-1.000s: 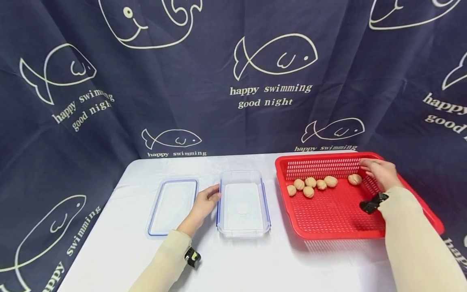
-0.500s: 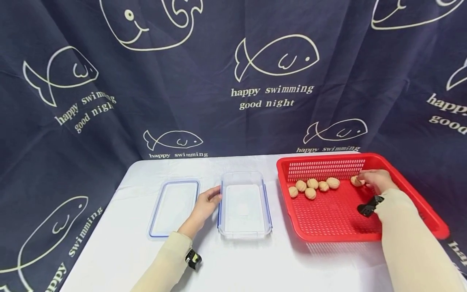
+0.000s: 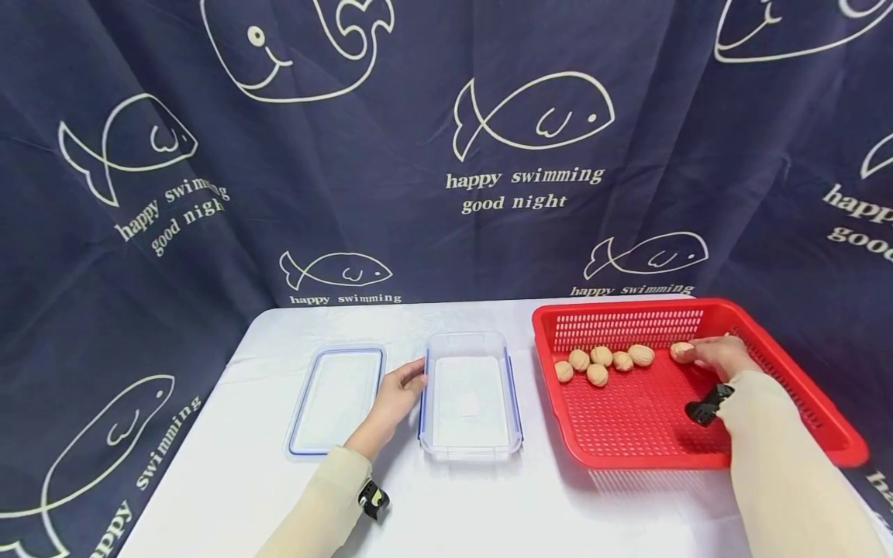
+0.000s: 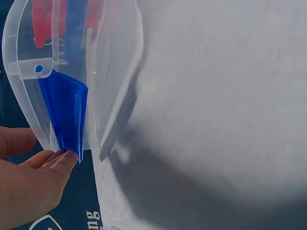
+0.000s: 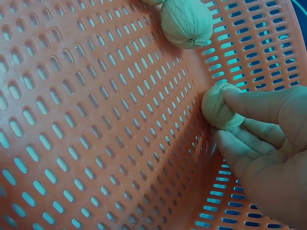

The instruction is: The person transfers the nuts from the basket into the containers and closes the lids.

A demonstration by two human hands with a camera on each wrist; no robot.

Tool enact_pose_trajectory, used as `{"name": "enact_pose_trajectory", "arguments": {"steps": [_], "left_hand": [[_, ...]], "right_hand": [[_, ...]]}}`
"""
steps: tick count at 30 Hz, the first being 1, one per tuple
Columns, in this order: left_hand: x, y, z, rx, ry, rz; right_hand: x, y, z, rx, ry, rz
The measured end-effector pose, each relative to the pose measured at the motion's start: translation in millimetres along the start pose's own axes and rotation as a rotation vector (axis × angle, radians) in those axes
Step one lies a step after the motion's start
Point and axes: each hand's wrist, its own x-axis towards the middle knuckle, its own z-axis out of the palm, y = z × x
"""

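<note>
Head view: my right hand reaches into the back right part of a red perforated plastic basket, my thumb and fingers pinching a walnut. From the right wrist I see that walnut low against the basket's side, with another nut near it along the same edge. Six loose walnuts lie toward the basket's back left, most of them bunched together.

My left hand is at the left side of a clear rectangular food container; its fingers, fairly straight, touch the lower edge of a blue side latch (the left wrist camera catches this best). To the left of that hand a clear lid with a blue seal lies flat on the white-covered table.

I wear cream sleeves, with a black strap at my right wrist. Behind everything hangs a navy curtain with fish outlines and "happy swimming good night" lettering.
</note>
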Motion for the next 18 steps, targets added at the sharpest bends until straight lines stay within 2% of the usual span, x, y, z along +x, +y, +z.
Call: {"name": "enact_pose_trajectory", "arguments": {"steps": [4,7,10,18], "left_hand": [[0.5,0.1,1.8,0.002,0.009,-0.006],[0.5,0.4,2.8,-0.004,0.022,-0.009],[-0.1,0.1,3.2,0.004,0.028,0.014],[-2.8,1.3,3.7,-0.002,0.034,0.034]], "right_hand": [[-2.9,1.3,-0.4,-0.033,-0.008,-0.018],[-4.4,1.2,-0.2,-0.016,-0.019,-0.050],[-5.9,0.2,-0.4,0.019,-0.035,-0.072],[-7.5,-5.9,-3.8,-0.052,-0.065,-0.083]]}}
